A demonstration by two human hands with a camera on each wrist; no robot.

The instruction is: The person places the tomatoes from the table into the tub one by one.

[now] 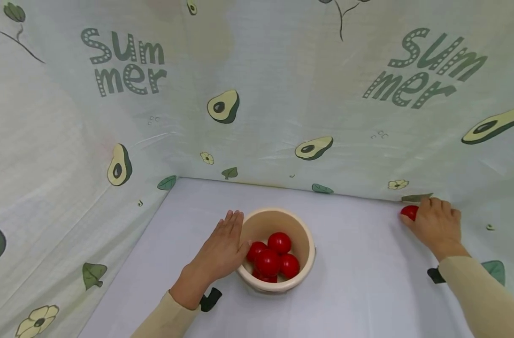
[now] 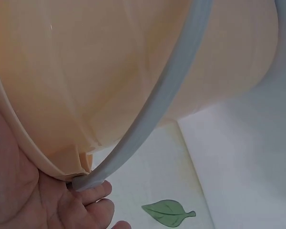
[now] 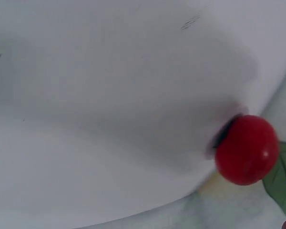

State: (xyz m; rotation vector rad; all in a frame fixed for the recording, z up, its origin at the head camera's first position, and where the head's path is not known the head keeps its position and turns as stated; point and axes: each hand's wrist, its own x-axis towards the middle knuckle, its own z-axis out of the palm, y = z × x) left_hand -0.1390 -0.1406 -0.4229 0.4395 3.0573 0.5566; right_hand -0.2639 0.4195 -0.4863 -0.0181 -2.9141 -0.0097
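A printed cloth backdrop [image 1: 282, 94], pale green with avocados, leaves, flowers and the word "Summer", stands behind and to both sides of a smooth white table [image 1: 358, 281].

The left hand [image 1: 223, 249] lies flat against the outer left wall of a round cream plastic bucket [image 1: 307, 244], fingers [image 1: 233, 220] straight and close together, the thumb hooked at the rim. In the left wrist view the palm [image 2: 19, 200] presses the bucket's smooth, slightly ribbed side [image 2: 86, 71], and a pale grey handle band [image 2: 152, 109] curves across it, ending just above the fingers.

Inside the bucket sit several glossy red balls [image 1: 273, 258], round and smooth, heaped together and touching one another.

Well apart to the right, at the back edge of the table where it meets the backdrop, the right hand [image 1: 436, 225] cups over one more red ball [image 1: 410, 212]. Its fingers curl down round the ball, which peeps out at the hand's left side. In the right wrist view this ball [image 3: 245, 150] rests on the white surface, shiny with a small highlight, beside a printed green leaf [image 3: 281, 176].
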